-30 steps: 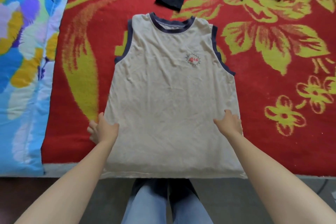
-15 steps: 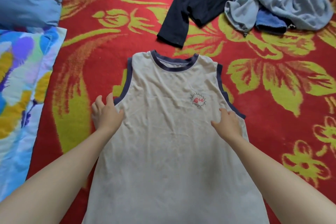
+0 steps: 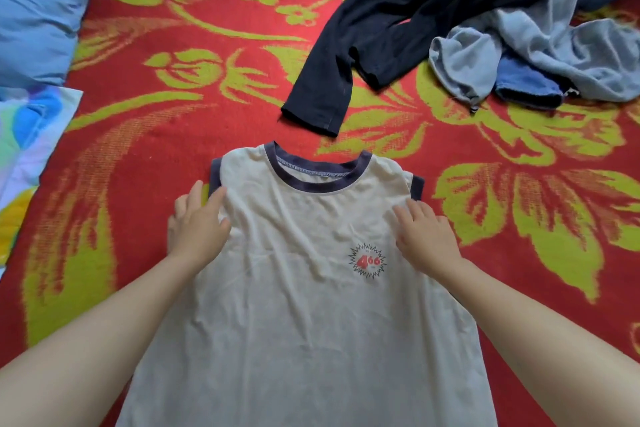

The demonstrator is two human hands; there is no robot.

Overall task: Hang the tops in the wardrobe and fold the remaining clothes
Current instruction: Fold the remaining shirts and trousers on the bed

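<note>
Head view: a cream sleeveless top (image 3: pixel 304 305) lies flat, front up, on the red floral blanket (image 3: pixel 138 135). The left hand (image 3: pixel 199 229) and right hand (image 3: pixel 427 236) rest flat at its armholes, fingers straight, gripping nothing. A black garment (image 3: pixel 398 21) and grey-blue clothes (image 3: pixel 554 55) lie beyond the collar.

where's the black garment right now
Head view, upper right of centre: the black garment lies on the red floral blanket, just beyond the beige tank top, left of the grey-blue clothes pile.
</note>
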